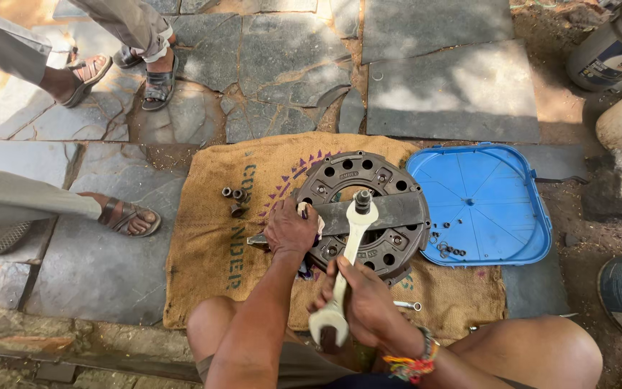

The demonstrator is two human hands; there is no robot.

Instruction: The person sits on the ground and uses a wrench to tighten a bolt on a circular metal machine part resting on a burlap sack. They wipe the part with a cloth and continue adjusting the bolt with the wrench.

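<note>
A round dark metal clutch plate (340,180) with holes lies on a burlap sack (217,245). A flat steel bar (390,212) crosses it, with a bolt (362,199) standing up through the middle. My right hand (365,306) grips a large pale ring spanner (347,263) whose far end sits on that bolt. My left hand (291,229) presses down on the left end of the bar and holds a bit of white cloth there.
A blue plastic lid (494,187) with several small bolts (449,248) lies right of the plate. Three loose nuts (234,202) rest on the sack. A small spanner (408,305) lies near my knee. Other people's sandalled feet (127,216) stand at left and top left. Cans (613,47) stand at right.
</note>
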